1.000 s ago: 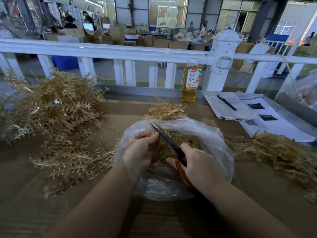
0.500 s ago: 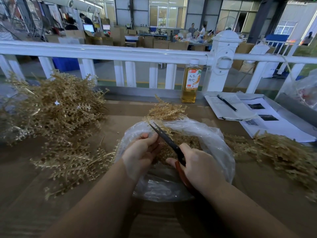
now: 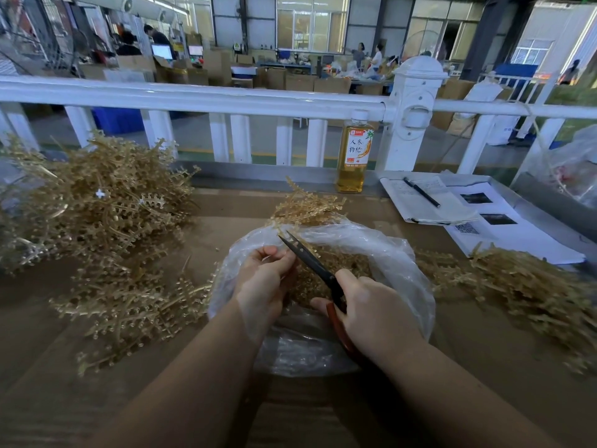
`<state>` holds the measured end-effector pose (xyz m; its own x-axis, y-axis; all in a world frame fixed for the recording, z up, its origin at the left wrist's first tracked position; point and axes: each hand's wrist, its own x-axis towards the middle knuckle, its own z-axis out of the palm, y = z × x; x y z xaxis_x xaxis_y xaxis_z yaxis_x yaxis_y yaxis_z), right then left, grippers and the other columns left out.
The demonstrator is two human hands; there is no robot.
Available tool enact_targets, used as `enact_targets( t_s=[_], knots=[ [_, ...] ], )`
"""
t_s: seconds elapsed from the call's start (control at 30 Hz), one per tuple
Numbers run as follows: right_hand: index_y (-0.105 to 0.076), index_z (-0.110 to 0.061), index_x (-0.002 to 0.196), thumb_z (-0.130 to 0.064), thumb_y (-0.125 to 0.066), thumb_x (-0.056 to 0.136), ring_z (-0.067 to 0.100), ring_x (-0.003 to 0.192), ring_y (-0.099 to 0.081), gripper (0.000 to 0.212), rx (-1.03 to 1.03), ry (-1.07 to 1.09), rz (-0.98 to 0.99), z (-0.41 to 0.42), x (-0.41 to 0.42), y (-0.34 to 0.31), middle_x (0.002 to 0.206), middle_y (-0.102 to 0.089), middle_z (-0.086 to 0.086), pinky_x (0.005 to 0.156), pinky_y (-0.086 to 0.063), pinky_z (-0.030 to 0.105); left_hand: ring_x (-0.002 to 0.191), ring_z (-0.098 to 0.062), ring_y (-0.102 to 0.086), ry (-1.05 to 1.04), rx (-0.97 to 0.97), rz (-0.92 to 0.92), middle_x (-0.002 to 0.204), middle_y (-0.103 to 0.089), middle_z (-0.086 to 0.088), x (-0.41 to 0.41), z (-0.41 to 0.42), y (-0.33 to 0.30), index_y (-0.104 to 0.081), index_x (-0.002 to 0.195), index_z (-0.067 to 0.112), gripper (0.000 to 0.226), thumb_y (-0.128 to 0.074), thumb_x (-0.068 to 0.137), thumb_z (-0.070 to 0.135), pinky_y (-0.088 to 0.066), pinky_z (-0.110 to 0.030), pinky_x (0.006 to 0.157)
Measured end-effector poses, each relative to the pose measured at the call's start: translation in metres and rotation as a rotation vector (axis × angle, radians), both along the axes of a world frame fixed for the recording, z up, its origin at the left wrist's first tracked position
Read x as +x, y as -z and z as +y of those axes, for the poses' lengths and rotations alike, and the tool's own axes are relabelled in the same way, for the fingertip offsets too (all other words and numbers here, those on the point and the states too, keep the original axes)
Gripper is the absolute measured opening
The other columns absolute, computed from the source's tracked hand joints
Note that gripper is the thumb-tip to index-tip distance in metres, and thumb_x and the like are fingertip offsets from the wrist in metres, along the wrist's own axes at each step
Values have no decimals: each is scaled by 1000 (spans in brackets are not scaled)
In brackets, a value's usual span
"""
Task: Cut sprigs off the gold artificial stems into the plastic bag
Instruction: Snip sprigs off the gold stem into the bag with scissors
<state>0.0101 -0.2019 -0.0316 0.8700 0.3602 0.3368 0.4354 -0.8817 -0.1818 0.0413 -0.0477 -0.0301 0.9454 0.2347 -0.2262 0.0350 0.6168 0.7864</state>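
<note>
both forearms come in from the bottom edge over a brown cardboard-covered table (image 3: 484, 350). right hand (image 3: 371, 310) has fingers curled round the red handles of the scissors (image 3: 310, 260), thumb on top; dark blades point up-left and sit slightly parted at the tips, just over the far rim of the bag. left hand (image 3: 263, 279) is curled, fingertips pinching a gold sprig (image 3: 303, 247) right beside the blades; how much of the stem is inside the fist, cannot tell.

both hands sit over the mouth of the clear plastic bag (image 3: 403, 270), which lies crumpled and open on the table. cut gold pieces (image 3: 352, 263) are piled inside it, between and behind the hands.

left of the bag: a loose spread of gold stems (image 3: 129, 305), running back into a big heap (image 3: 97, 202) near the railing. right of the bag: another pile of gold stems (image 3: 533, 286). just behind the bag rim, a small clump of gold sprigs (image 3: 303, 205).

further back: papers (image 3: 436, 208) with a black pen (image 3: 421, 192) lying on them, printed sheets (image 3: 504, 227) beside. a bottle of amber drink (image 3: 355, 153) stands upright at the table's far edge, against a white railing (image 3: 193, 95). beyond that, a warehouse floor with cartons and people, too small to detail.
</note>
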Motion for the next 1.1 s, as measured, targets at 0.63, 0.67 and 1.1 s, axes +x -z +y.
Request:
enact_targets(
  t_s=[0.63,0.67,1.1],
  knots=[
    [-52,-26,103,-64,-43,89,10,71,-56,41,115,37,58,3,-1,-7,76,-58,-10,62,-42,21,58,-11,-66,159,-51,32,69,-70,-3,-1,9,-5,-62,96,17,35,-44,88,-13,-53,-23,52],
    [-52,-27,102,-64,-44,89,10,73,-57,40,119,42,73,3,-1,-7,76,-56,-11,62,-41,22,58,-12,-66,185,-40,20,67,-69,-2,-1,10,-6,-63,97,16,34,-45,87,-12,-53,-23,53],
    [-52,-26,101,-61,-50,89,13,75,-56,37,280,60,119,2,2,-8,77,-54,-11,68,-46,26,52,-8,-64,124,-1,111,61,-67,2,5,8,-5,-66,85,11,12,-56,92,10,-50,-23,50]
  ],
)
